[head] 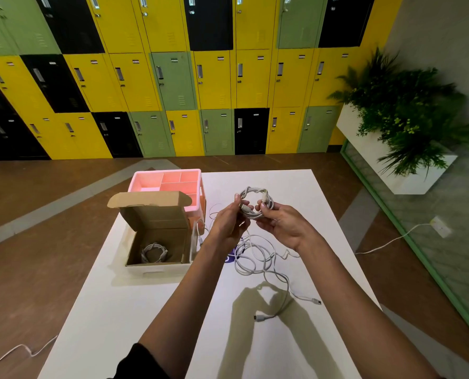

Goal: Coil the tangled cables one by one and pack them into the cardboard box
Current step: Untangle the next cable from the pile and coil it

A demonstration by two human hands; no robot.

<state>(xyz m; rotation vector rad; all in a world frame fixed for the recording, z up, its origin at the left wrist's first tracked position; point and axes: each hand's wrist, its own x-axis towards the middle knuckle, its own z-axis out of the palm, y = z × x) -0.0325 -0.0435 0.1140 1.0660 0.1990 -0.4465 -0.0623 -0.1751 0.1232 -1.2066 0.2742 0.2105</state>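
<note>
- Coiled cable [251, 190]: one white cable, wound into a round loop, was held up in the air between your two hands, above the far middle of the surface [145, 310] and clear of it.
- Left hand [229, 217]: your fingertips and thumb pinched the left side of the loop, with the back of the hand facing you.
- Right hand [279, 222]: your fingers were curled round the right side of the same loop, palm turned inward.
- Cardboard box [156, 269]: it stood open on the left part of the surface, lid flap tilted up and back, to the left of your left forearm.
- Packed coil [154, 253]: one wound grey-white cable lay on the floor of the box.
- Tangled cables [255, 258]: a loose white heap lay on the surface below your hands, to the right of the box. Two plug ends [316, 301] trailed out toward you.
- Pink tray [167, 179]: a divided organiser stood just behind the box, at the far left edge.
- Lockers [173, 77]: yellow, green and black doors lined the wall beyond.
</note>
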